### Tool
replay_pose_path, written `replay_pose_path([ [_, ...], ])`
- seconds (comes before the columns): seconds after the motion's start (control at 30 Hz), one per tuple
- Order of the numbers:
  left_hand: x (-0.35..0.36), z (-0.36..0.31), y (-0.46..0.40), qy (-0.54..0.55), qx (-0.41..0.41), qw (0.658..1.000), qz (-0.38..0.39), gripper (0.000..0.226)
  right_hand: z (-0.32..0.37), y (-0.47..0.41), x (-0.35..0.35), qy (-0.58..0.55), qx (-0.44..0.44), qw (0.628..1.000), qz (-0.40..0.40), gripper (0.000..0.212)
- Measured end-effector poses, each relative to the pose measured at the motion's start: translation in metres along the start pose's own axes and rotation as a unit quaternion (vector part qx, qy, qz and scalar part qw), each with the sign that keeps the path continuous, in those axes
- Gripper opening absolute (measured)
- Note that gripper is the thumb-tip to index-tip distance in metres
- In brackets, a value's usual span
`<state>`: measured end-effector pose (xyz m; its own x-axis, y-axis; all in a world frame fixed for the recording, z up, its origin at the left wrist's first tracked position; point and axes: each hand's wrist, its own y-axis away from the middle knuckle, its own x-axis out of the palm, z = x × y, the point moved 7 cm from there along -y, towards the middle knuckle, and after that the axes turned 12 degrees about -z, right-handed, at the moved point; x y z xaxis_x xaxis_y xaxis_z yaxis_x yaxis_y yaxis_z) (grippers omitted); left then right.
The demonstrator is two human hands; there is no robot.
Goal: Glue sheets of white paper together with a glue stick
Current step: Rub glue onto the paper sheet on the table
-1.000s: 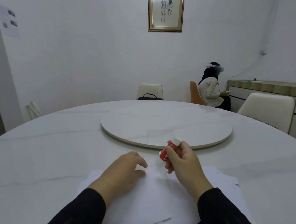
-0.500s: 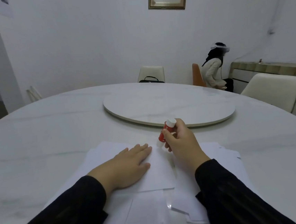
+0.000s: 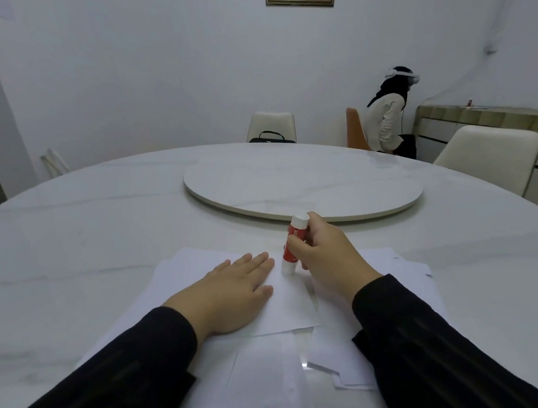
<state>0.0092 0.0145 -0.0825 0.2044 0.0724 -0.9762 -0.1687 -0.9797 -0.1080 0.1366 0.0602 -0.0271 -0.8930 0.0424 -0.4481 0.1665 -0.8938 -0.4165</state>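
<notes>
Several white paper sheets (image 3: pixel 263 365) lie overlapping on the round white table (image 3: pixel 67 243) in front of me. My left hand (image 3: pixel 233 292) presses flat on the top sheet (image 3: pixel 287 307), fingers straight. My right hand (image 3: pixel 324 251) grips a red glue stick (image 3: pixel 294 237) with white ends, held nearly upright. The stick's lower end touches the top sheet just right of my left fingertips.
A raised round turntable (image 3: pixel 302 184) sits at the table's centre, just beyond the glue stick. Cream chairs (image 3: pixel 489 156) stand around the table, one with a black bag (image 3: pixel 272 137). A person (image 3: pixel 390 116) sits by the far right wall.
My left hand went from loosely curled to flat on the top sheet. My right hand brought the glue stick down from the air until its end touches the paper.
</notes>
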Motion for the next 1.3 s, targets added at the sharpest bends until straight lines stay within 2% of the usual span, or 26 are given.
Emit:
replay_pose_path([
  [0.4, -0.001, -0.001, 0.002, 0.003, -0.004, 1.000, -0.001, 0.055, 0.010, 0.043, -0.014, -0.027, 0.005, 0.999, 0.044, 0.018],
  [0.5, -0.002, -0.003, 0.003, 0.003, 0.000, 1.000, -0.009, 0.055, 0.000, 0.044, -0.014, -0.125, 0.080, 0.987, 0.054, 0.007],
  [0.6, -0.005, -0.001, 0.005, 0.012, 0.006, 1.000, -0.002, 0.054, -0.026, 0.035, -0.030, -0.282, 0.208, 0.936, -0.044, 0.015],
  [0.67, -0.009, -0.001, 0.006, 0.030, 0.017, 0.999, 0.023, 0.053, -0.045, 0.030, -0.044, -0.290, 0.252, 0.918, -0.101, 0.012],
  [0.73, -0.014, -0.003, 0.009, 0.039, 0.035, 0.997, 0.051, 0.055, -0.057, 0.026, -0.052, -0.273, 0.272, 0.917, -0.107, 0.009],
  [0.8, -0.020, 0.001, 0.011, 0.034, 0.016, 0.999, 0.032, 0.058, -0.062, 0.022, -0.058, -0.260, 0.276, 0.919, -0.105, 0.009],
  [0.9, -0.035, 0.025, 0.018, -0.036, -0.145, 0.984, -0.098, 0.058, -0.068, 0.017, -0.066, -0.268, 0.273, 0.918, -0.105, 0.011],
  [0.97, -0.029, 0.032, 0.026, -0.081, -0.205, 0.974, -0.059, 0.074, -0.069, 0.017, -0.065, -0.281, 0.269, 0.916, -0.096, 0.011],
  [1.1, -0.016, 0.020, 0.024, 0.001, -0.088, 0.993, 0.079, 0.080, -0.067, 0.019, -0.064, -0.286, 0.258, 0.918, -0.095, 0.010],
  [1.17, -0.020, 0.021, 0.020, 0.026, -0.055, 0.992, 0.111, 0.076, -0.063, 0.019, -0.066, -0.299, 0.242, 0.916, -0.109, 0.008],
  [1.23, -0.024, 0.023, 0.015, 0.084, -0.066, 0.992, 0.070, 0.064, -0.053, 0.019, -0.071, -0.305, 0.216, 0.918, -0.130, 0.009],
  [1.3, -0.033, 0.024, 0.008, 0.141, -0.077, 0.986, -0.048, 0.050, -0.033, 0.015, -0.075, -0.302, 0.168, 0.927, -0.143, 0.009],
])
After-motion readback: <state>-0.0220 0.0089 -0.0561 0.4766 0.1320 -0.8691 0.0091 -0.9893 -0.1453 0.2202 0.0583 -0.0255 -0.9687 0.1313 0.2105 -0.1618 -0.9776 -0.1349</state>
